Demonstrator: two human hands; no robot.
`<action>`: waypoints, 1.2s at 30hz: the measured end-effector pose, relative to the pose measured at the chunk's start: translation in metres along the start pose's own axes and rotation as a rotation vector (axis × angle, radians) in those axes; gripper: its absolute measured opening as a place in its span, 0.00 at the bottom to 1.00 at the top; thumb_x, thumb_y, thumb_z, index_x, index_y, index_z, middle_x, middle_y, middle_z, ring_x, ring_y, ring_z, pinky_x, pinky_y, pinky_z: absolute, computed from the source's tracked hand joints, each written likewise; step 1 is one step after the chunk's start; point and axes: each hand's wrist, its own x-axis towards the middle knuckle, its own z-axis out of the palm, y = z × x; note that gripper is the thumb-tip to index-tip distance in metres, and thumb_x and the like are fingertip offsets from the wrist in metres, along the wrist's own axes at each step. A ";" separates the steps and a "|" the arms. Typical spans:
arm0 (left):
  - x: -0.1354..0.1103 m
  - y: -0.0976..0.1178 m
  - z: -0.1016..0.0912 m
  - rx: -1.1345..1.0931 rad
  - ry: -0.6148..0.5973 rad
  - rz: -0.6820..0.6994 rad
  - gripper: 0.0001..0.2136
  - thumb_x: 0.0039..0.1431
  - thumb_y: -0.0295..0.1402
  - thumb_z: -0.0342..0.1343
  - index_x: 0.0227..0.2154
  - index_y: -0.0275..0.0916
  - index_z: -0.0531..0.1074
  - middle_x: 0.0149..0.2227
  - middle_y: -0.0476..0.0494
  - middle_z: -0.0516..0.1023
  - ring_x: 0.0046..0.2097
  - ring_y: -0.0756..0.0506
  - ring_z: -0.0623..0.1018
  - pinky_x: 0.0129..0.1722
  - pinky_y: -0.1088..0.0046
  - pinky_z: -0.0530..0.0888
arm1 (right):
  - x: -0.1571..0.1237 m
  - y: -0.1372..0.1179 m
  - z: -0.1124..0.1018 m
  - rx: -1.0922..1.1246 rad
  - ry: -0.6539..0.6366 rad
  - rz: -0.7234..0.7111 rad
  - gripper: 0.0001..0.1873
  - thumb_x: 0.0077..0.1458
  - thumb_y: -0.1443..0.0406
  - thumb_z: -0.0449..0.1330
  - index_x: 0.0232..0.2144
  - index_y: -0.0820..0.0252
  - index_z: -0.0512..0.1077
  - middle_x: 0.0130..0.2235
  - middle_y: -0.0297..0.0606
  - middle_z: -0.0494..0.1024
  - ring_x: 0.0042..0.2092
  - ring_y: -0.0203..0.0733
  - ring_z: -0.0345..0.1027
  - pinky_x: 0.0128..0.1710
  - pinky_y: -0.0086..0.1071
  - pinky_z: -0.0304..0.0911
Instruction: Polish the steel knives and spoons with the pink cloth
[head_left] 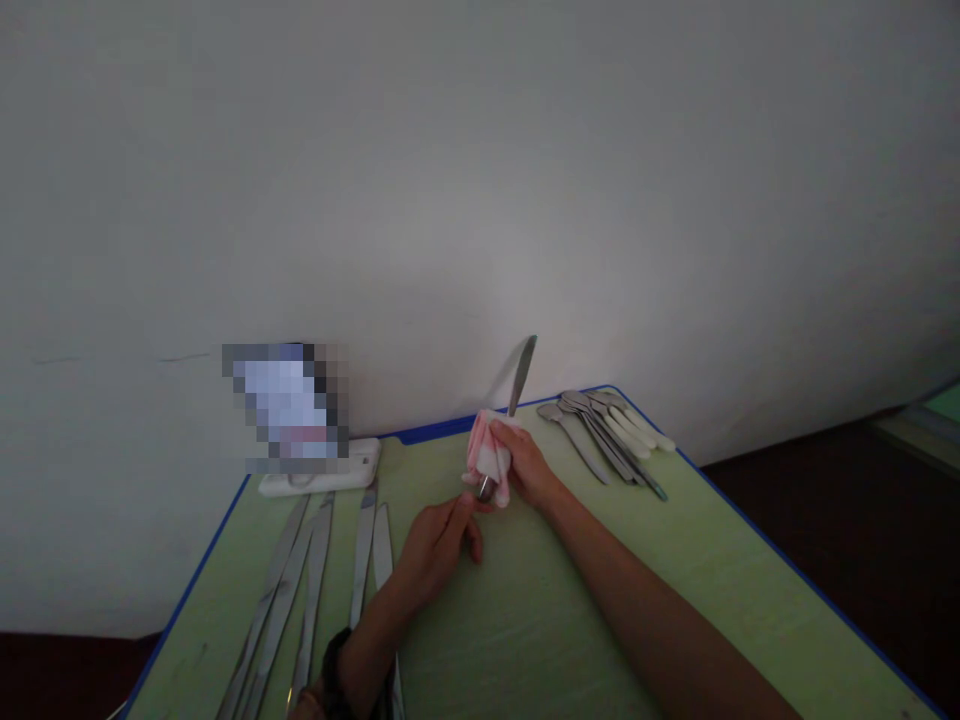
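A table knife [521,375] stands tilted with its blade up, above a green table [525,620]. A pink and white cloth [487,460] is wrapped round the knife's lower part, and my right hand [529,465] is closed on that cloth. My left hand [439,540] pinches the end of the knife's handle, just below the cloth. Several more knives [315,570] lie side by side on the table to the left of my left forearm.
A heap of spoons [600,425], some with white handles, lies at the table's far right corner. A white phone-like object [322,475] lies at the far left beside the wall [480,200]. The table has a blue edge; dark floor lies to the right.
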 end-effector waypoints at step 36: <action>0.003 0.002 0.000 0.066 0.160 0.011 0.15 0.57 0.44 0.46 0.24 0.39 0.65 0.16 0.55 0.62 0.20 0.50 0.64 0.21 0.76 0.57 | -0.005 -0.001 -0.003 -0.219 -0.369 0.054 0.21 0.43 0.48 0.63 0.20 0.62 0.71 0.18 0.32 0.73 0.20 0.34 0.62 0.21 0.27 0.57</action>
